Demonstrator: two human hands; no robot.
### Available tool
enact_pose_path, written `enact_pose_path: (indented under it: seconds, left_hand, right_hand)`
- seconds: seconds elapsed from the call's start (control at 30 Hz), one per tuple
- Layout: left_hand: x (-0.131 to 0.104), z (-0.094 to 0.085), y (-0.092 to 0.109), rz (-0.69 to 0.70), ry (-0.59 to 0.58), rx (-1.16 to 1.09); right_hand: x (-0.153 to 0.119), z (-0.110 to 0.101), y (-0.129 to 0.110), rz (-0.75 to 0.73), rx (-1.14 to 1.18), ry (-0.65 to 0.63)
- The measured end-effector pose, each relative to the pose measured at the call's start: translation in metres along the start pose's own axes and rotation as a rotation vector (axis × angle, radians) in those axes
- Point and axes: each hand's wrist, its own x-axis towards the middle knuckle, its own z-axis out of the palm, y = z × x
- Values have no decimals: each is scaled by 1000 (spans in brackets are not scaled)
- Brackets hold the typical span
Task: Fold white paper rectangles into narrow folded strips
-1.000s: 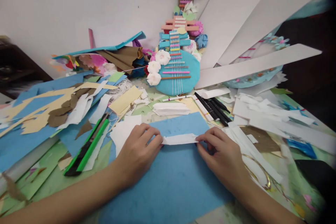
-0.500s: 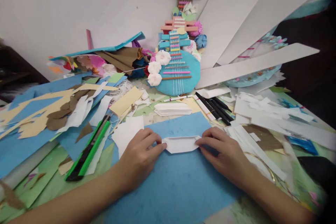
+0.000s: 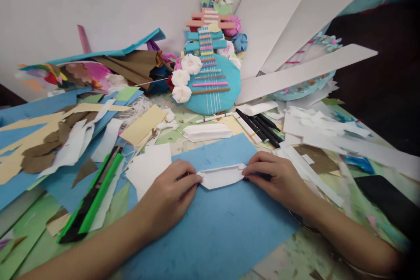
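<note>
Folded paper (image 3: pixel 223 176): white, narrow, long creased edge, angled ends.

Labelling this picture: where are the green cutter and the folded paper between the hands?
Green cutter (image 3: pixel 99 196): head view, on its green casing.
Folded paper (image 3: pixel 221 178): head view, on its white front panel.

Setting: craft workspace; table (image 3: pixel 274 251) strewn with paper scraps (image 3: pixel 70 144), cutter (image 3: pixel 93 197), pens (image 3: pixel 259 127) (room type, home or studio, unclear).
</note>
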Motion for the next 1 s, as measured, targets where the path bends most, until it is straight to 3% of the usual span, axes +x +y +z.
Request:
enact_pose_path:
  seconds: [0.23, 0.43, 0.7, 1.0]
  left_hand:
    - [0, -2, 0, 95, -45, 60]
    - [1, -1, 0, 60, -35, 79]
    - [3, -3, 5, 1, -82, -16]
    - [1, -1, 2, 119, -77, 65]
  right_hand:
    - [-1, -1, 2, 6, 46, -51]
    - [-1, -2, 1, 18, 45, -55]
    - [2, -3, 1, 172, 149, -81]
    - [4, -7, -5, 196, 145, -152]
